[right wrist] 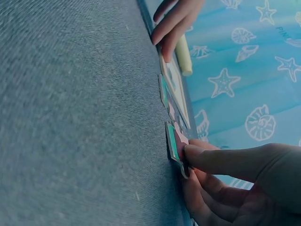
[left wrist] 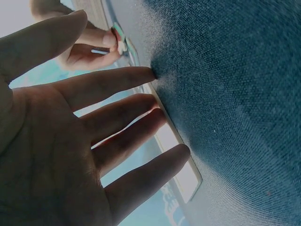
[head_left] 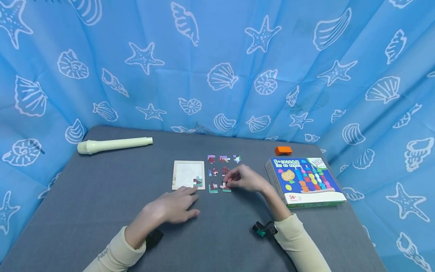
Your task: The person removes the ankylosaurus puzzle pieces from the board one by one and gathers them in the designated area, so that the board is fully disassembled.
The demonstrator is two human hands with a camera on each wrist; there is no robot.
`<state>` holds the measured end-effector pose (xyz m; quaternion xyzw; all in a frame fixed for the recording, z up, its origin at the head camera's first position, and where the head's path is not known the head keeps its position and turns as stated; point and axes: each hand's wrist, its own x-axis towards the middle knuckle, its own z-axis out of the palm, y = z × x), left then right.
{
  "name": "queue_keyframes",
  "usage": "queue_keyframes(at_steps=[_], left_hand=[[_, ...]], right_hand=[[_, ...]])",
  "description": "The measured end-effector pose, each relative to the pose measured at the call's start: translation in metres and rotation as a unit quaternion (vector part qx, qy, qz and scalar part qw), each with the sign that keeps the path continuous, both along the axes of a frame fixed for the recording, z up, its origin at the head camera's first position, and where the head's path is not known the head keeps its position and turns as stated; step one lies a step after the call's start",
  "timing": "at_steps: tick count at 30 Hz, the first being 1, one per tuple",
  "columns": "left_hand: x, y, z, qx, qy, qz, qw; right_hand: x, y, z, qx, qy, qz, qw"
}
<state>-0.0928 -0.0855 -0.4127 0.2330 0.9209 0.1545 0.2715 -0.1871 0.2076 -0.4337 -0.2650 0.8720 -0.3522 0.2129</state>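
My right hand (head_left: 245, 179) pinches a jigsaw piece (right wrist: 178, 145) with a green edge and a dark red patch between thumb and fingers, tilted at the table surface. My left hand (head_left: 175, 206) rests with its fingers spread at the near edge of a square wooden puzzle tray (head_left: 173, 177). In the left wrist view its fingers (left wrist: 136, 117) are straight and hold nothing. One green and dark red puzzle piece (head_left: 197, 181) lies in the tray's near right corner. Right of the tray, several loose pieces stand in rows, among them a green-edged piece (head_left: 213, 187) beside the pinched one.
A pale green toy microphone (head_left: 115, 145) lies at the back left of the grey table (head_left: 102, 189). At the right are a boxed bead set (head_left: 307, 181) and an orange block (head_left: 283, 150) behind it. A blue shell-patterned curtain (head_left: 217, 75) hangs behind the table.
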Motion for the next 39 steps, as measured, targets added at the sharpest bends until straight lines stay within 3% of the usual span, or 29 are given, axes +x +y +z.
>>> queue_keyframes(at_steps=[9, 19, 30, 39], left_hand=[[-0.001, -0.001, -0.001, 0.001, 0.001, -0.001, 1.0], [-0.002, 0.0, -0.002, -0.004, 0.0, -0.002, 1.0], [-0.001, 0.0, -0.002, -0.003, -0.001, -0.002, 1.0], [0.0, 0.0, -0.002, -0.001, 0.004, -0.006, 1.0]], right_hand=[[-0.003, -0.001, -0.001, 0.009, 0.039, -0.021, 0.999], [-0.003, -0.015, -0.006, -0.053, 0.005, -0.008, 0.9985], [-0.004, -0.05, -0.006, -0.074, -0.018, 0.027, 0.9967], [-0.01, -0.077, -0.006, -0.048, 0.023, 0.035, 0.9979]])
